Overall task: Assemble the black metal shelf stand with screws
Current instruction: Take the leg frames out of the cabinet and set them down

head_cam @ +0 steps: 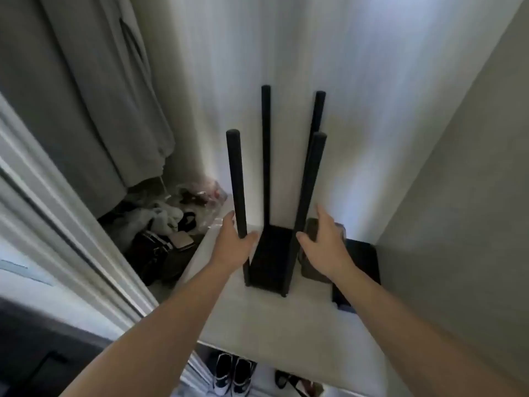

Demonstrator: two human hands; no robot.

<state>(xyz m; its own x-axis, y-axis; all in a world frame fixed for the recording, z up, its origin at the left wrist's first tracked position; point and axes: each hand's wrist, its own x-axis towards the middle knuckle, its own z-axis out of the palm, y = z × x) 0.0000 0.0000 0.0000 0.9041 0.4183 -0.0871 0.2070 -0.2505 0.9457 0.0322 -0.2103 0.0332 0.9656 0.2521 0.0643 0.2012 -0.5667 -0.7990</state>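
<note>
Below the near edge of a white desk (pixel 257 319), a pair of black-and-white shoes (pixel 232 376) sits on the floor. Two bare forearms reach forward over the desk from the bottom corners.

On the desk, roughly at its middle, stands the black metal shelf stand (pixel 272 259): a small dark base with four slim black posts rising upright from its corners. The left hand (pixel 233 245) holds the near-left post (pixel 236 173) low down, thumb hooked across the front of it and fingers behind. The right hand (pixel 323 242) is released, fingers fairly straight and pointing away, thumb just beside the near-right post (pixel 312 179); whether it touches the post cannot be told.

Under and behind the right hand lies a grey-brown object (pixel 310 272), blurred, and to its right a flat black item (pixel 363 262) rests against the right wall.

Left of the desk, on the floor, is a heap of bags and clothing (pixel 160 239). Farther left and above, a grey garment (pixel 86 110) hangs down. A pale wall (pixel 372 110) rises behind the stand.
</note>
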